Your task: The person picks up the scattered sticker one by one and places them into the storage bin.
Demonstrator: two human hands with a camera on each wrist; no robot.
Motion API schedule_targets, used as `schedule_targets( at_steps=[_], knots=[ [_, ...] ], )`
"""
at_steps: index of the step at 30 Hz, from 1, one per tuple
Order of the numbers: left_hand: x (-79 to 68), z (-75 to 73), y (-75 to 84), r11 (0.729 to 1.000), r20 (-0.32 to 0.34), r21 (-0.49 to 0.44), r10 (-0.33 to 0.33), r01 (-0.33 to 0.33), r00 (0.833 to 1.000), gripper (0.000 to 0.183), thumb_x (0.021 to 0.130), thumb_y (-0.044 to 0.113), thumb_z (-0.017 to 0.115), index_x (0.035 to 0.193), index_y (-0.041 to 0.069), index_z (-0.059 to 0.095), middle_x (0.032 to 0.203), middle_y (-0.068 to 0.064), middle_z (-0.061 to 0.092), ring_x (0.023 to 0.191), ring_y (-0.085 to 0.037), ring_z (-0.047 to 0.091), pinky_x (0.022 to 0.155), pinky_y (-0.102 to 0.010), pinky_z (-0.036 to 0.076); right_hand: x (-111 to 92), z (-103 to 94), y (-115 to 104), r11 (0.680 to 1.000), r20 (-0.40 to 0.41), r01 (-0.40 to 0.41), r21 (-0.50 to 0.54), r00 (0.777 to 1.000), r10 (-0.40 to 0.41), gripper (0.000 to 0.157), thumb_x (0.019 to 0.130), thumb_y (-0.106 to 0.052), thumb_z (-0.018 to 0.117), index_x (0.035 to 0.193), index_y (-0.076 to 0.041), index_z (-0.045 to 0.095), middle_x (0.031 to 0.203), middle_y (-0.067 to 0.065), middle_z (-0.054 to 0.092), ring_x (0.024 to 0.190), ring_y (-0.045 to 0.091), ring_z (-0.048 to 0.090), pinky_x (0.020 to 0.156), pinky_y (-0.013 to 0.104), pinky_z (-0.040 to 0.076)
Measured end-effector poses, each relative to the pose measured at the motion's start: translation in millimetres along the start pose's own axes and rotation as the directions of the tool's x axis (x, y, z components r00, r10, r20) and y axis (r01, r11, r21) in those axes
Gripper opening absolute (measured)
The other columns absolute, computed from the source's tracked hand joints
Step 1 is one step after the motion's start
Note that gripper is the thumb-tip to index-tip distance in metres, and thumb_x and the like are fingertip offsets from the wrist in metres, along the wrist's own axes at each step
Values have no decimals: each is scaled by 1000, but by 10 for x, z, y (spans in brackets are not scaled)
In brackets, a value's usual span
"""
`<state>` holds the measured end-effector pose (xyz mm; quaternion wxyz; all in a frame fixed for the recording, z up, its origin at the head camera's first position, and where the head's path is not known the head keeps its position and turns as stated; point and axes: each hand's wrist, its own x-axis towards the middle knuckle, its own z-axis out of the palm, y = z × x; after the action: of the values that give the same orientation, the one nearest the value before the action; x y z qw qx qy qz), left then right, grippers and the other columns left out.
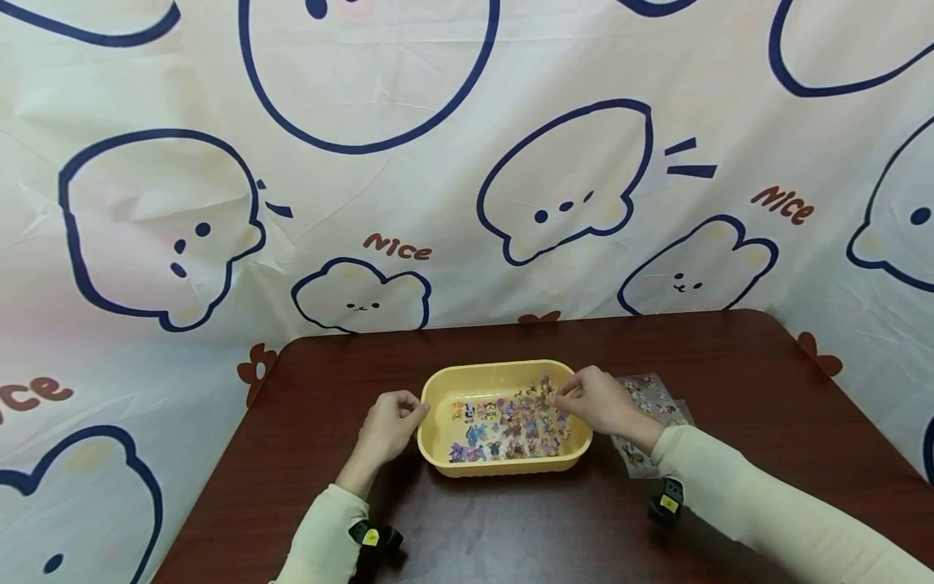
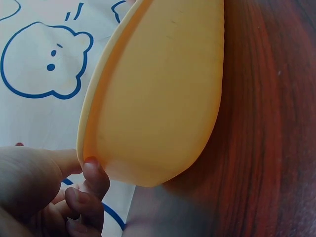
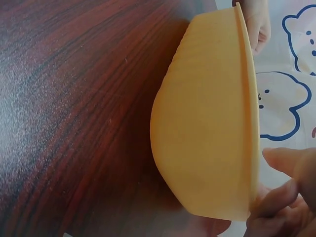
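Note:
A yellow plastic tray (image 1: 503, 467) sits on the dark wooden table, holding many small, colourful cartoon cut-outs (image 1: 511, 426). At the tray's left end, my left hand (image 1: 389, 427) pinches the rim between thumb and finger; the left wrist view shows this rim (image 2: 85, 118) close up. My right hand (image 1: 600, 400) is over the tray's right rim, its fingertips reaching above the cut-outs. In the right wrist view, one fingertip (image 3: 274, 159) stands beside the rim while other fingers are bent against the tray's end. Whether these fingers pinch a cut-out is hidden.
Clear plastic sheets or bags (image 1: 652, 396) with similar small printed pieces lie right of the tray, partly beneath the right forearm. Behind the dark wooden table (image 1: 481, 527) hangs a white cloth (image 1: 438, 186) printed with cartoon animals.

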<state>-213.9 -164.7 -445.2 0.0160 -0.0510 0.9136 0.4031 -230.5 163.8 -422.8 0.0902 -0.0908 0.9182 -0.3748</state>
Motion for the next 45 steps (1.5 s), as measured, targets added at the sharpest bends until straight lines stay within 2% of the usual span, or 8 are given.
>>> schedule_targets(
  at_steps=[6, 11, 19, 28, 35, 39, 45],
  knots=[
    [2, -3, 8, 1000, 5, 5, 1, -1, 1000, 20, 98, 28, 66, 88, 10, 67, 57, 3, 48, 50, -12, 42, 47, -26, 33, -6, -8, -31, 998, 19, 11, -63, 1000, -10, 43, 96, -31, 69, 119, 5, 70, 96, 13, 77, 71, 13, 71, 54, 29, 54],
    [-7, -7, 8, 1000, 6, 13, -4, 4, 1000, 20, 98, 27, 65, 89, 9, 67, 59, 3, 49, 51, -12, 44, 47, -26, 34, -8, -5, -57, 991, 29, 32, -130, 999, -29, 47, 95, -33, 70, 120, 6, 69, 107, 18, 75, 80, 14, 72, 60, 28, 57],
    [-4, -10, 11, 1000, 11, 10, -2, 2, 1000, 20, 98, 28, 66, 88, 10, 67, 57, 3, 48, 50, -12, 43, 47, -26, 34, -26, -18, -108, 979, 6, 14, -201, 1000, -13, 40, 94, -36, 71, 110, 1, 74, 94, 10, 76, 68, 10, 66, 56, 26, 53],
    [-7, -16, 16, 1000, 15, 2, 5, -5, 1000, 20, 98, 28, 65, 88, 10, 67, 56, 4, 46, 49, -11, 42, 47, -26, 33, -28, -25, -95, 970, -7, 33, -243, 999, -35, 32, 94, -38, 70, 98, -7, 78, 89, 4, 75, 68, 9, 65, 57, 26, 51],
    [-12, -11, -1, 1000, 17, 0, 5, -5, 1000, 20, 98, 28, 65, 89, 10, 67, 55, 4, 47, 49, -11, 42, 47, -26, 33, -44, -18, -97, 971, -7, 47, -235, 999, -50, 29, 94, -36, 71, 100, -9, 77, 88, 2, 75, 71, 8, 65, 58, 26, 51],
    [-16, -7, -9, 1000, 13, -2, 3, -3, 1000, 20, 98, 28, 65, 89, 10, 67, 55, 4, 47, 49, -11, 42, 46, -26, 33, -56, -10, -89, 971, -16, 63, -232, 997, -69, 26, 94, -36, 71, 96, -10, 77, 85, 1, 74, 69, 8, 64, 57, 26, 50],
    [-19, -4, -11, 1000, 7, -1, 2, -2, 1000, 20, 98, 28, 65, 88, 11, 66, 55, 4, 47, 49, -11, 43, 46, -26, 33, -80, -6, -79, 981, -22, 89, -173, 995, -94, 26, 95, -36, 71, 93, -11, 75, 83, 0, 74, 66, 8, 63, 55, 27, 49]
  ],
)
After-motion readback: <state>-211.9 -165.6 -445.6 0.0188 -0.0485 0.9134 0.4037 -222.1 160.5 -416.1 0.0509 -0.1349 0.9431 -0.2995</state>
